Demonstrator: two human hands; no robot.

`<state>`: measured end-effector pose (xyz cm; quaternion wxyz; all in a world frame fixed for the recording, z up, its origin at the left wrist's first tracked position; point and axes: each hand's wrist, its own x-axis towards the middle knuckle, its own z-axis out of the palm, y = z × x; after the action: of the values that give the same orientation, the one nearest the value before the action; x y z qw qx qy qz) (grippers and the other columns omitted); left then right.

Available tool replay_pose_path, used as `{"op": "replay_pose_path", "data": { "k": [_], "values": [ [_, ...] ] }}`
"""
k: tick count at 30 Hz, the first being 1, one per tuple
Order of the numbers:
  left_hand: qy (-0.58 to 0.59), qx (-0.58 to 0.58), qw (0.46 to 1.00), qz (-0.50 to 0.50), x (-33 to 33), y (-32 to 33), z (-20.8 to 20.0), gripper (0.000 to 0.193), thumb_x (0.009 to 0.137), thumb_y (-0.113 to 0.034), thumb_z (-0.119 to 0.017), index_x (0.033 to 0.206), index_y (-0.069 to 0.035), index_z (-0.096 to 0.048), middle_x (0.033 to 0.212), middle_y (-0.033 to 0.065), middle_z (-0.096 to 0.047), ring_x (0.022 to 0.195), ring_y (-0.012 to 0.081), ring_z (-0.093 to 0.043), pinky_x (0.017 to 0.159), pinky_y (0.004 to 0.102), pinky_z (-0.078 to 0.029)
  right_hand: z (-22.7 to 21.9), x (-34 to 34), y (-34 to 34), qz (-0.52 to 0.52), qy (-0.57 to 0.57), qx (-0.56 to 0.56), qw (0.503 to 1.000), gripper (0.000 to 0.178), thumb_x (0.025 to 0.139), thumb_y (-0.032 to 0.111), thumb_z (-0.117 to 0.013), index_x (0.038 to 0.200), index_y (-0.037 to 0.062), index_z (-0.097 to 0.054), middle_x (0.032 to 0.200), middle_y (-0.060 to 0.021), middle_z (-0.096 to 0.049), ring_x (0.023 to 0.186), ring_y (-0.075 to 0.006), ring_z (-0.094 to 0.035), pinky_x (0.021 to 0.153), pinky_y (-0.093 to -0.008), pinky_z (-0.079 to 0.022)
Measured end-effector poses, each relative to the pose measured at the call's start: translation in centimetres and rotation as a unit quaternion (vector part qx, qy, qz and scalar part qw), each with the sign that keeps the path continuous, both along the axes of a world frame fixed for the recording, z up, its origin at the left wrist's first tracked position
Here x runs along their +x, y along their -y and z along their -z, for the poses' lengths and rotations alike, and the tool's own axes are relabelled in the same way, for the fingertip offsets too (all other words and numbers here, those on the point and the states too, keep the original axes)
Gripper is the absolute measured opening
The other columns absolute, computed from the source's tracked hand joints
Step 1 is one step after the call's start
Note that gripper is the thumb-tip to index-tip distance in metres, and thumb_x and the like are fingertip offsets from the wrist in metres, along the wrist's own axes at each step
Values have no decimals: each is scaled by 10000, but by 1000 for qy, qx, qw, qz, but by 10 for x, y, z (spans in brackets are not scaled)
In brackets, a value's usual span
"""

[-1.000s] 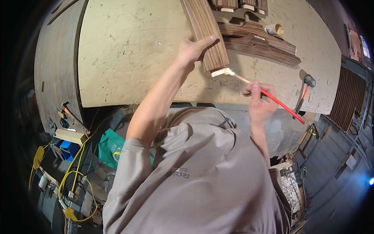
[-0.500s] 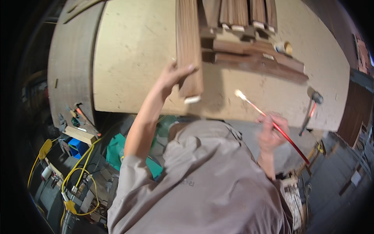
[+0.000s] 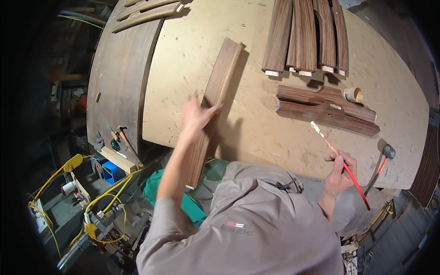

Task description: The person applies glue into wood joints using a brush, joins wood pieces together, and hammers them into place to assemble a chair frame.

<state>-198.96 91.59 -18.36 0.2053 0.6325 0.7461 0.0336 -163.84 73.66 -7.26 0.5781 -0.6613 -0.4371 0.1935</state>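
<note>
A long, dark-grained wooden piece lies slantwise on the pale tabletop, its near end sticking out past the front edge. My left hand is at its left side, with the thumb over the wood and the other fingers spread apart, slightly blurred. In my right hand is a thin red-handled brush, pinched between thumb and fingers. Whitish stuff coats the brush tip, which points up and left above the table. Two shaped wooden rails lie beyond the brush, and a small round pot rests tipped beside them.
Several curved wooden pieces with pale tenons lie at the far right. More slats are at the far left. A mallet rests at the table's right front. A hammer, yellow cables and a blue box are at left.
The wooden piece has come away from the stacked pieces to the left and nearer, now lying slanted. My left hand has spread its fingers. The brush stays in my right hand.
</note>
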Motion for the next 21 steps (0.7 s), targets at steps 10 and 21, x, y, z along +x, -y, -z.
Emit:
{"op": "replay_pose_path", "data": {
  "k": [10,21],
  "values": [
    [182,-4,983,-1,74,-55,2,941,573,-279,-806,1326,49,-347,1181,239,-505,1100,394,-513,903,459,-466,-21,-11,-59,-66,-39,11,997,117,911,1,-510,988,-65,-568,878,-193,-643,683,-215,-654,637,-311,-553],
    [183,93,966,158,109,9,-32,962,534,-163,-822,1373,-62,-362,1158,223,-488,1032,406,-536,852,473,-484,8,-19,-148,-118,54,21,991,137,816,-33,-695,923,-23,-610,805,-107,-695,678,-148,-687,606,-249,-546]
  ]
}}
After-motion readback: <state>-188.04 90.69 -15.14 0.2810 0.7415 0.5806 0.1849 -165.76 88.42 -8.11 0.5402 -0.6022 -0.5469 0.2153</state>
